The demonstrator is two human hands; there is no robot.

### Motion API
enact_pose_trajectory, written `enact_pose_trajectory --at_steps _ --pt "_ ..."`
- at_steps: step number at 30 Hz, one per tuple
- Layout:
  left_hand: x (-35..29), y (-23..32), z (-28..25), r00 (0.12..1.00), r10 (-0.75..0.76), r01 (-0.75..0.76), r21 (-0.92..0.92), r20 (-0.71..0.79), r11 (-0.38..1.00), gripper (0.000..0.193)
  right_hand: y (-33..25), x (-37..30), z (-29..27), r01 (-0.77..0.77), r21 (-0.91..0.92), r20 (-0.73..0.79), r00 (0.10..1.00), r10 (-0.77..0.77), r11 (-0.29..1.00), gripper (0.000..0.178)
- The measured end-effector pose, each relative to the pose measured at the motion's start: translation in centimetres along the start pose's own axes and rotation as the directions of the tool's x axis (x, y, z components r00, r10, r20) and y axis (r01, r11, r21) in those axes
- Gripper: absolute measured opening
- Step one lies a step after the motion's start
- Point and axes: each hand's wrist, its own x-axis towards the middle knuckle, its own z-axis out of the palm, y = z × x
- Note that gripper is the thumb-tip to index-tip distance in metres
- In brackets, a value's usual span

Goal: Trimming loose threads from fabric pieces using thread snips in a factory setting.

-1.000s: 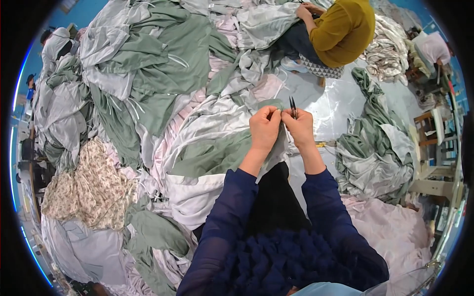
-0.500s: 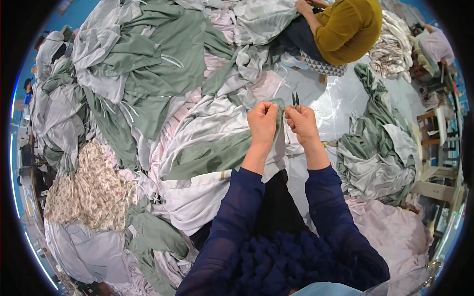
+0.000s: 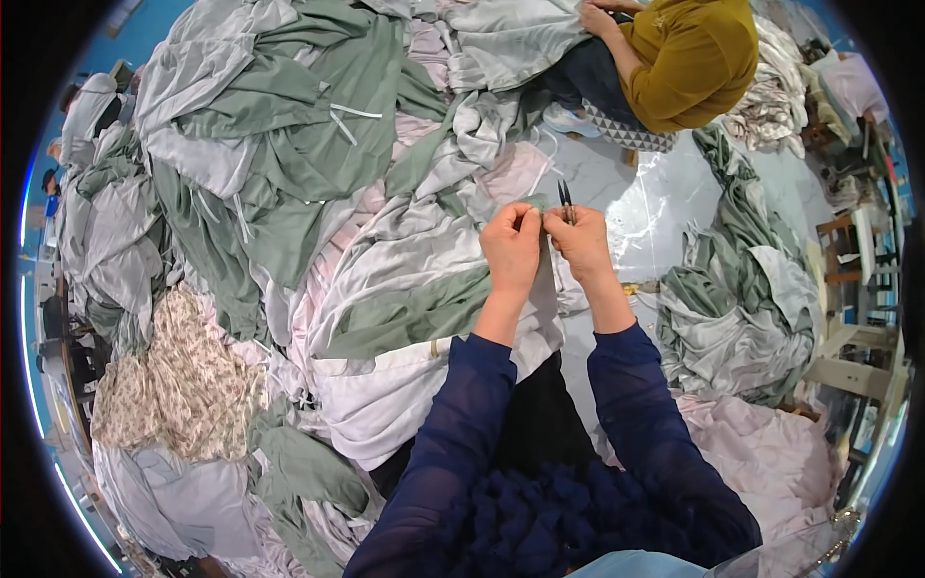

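My left hand [image 3: 511, 250] is closed in a pinch on the edge of a green and white cloth [image 3: 419, 310], which drapes over my lap and off to the left. Beside it, my right hand [image 3: 582, 246] is wrapped round a small pair of thread snips [image 3: 566, 196], their dark blades pointing up and away from me. The fingertips of both hands come together at the cloth's edge, so the exact spot between them is hidden.
Heaped green and white cloth [image 3: 337, 125] fills the far left. Floral fabric [image 3: 178, 376] lies to the left, and another green-white pile [image 3: 742, 318] to the right on the shiny grey floor [image 3: 636, 212]. A person in a mustard top [image 3: 689, 67] sits ahead, handling cloth.
My right hand has moved left with the snips, up against my left hand. The person ahead has shifted slightly to the right in view.
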Motion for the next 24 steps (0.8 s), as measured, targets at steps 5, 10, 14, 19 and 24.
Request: enact_pose_trajectory --at_steps 5,10,14,19,24 --pt "0.9 -2.0 0.7 0.987 -0.158 0.160 -0.186 0.030 0.969 0.007 0.5 1.0 -0.8 -0.184 0.155 0.046 0.983 0.179 0.971 0.012" --pt "1.3 -3.0 1.9 0.940 -0.337 0.331 -0.385 0.054 0.861 0.005 1.6 1.8 -1.7 -0.241 0.257 0.098 0.970 0.222 0.936 0.016" --pt "1.6 -3.5 2.4 0.918 -0.392 0.376 -0.433 0.054 0.819 0.007 2.3 2.1 -1.9 -0.270 0.301 0.117 0.962 0.246 0.915 0.021" --pt "1.4 -2.8 3.6 0.921 -0.390 0.351 -0.406 -0.015 0.844 0.007 2.6 2.3 -2.1 -0.258 0.340 0.098 0.966 0.239 0.904 0.025" --pt "1.3 -2.5 4.2 0.963 -0.250 0.226 -0.202 -0.098 0.953 0.009 2.6 2.2 -2.3 -0.244 0.288 0.062 0.970 0.236 0.926 0.030"
